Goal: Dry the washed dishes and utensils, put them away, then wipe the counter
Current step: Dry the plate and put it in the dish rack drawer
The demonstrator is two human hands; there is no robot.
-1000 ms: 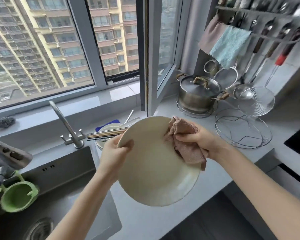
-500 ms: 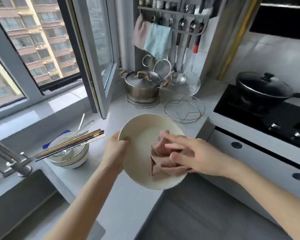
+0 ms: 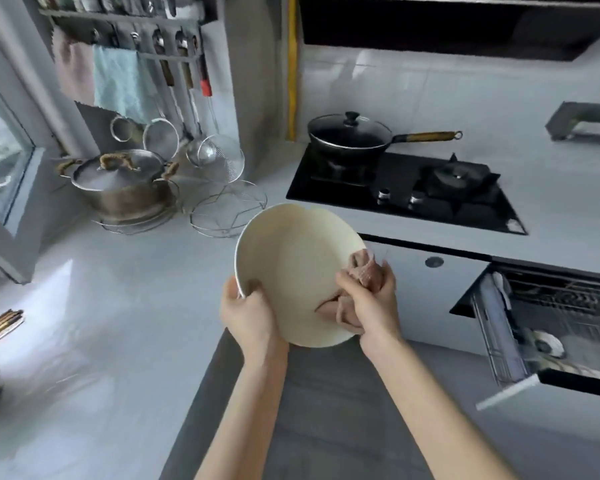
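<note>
Drying the plate [image 3: 291,271] mid-air
Our left hand [image 3: 250,317] has its grip clamped on the lower rim, and our right hand [image 3: 371,306] is clamped on the cloth [image 3: 361,271] against the face. It's held off the worktop [image 3: 101,306], so a wet rim could slip and smash.

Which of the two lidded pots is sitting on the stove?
The black pan with the long wooden handle; the steel pot stands on the counter by the window.
</note>
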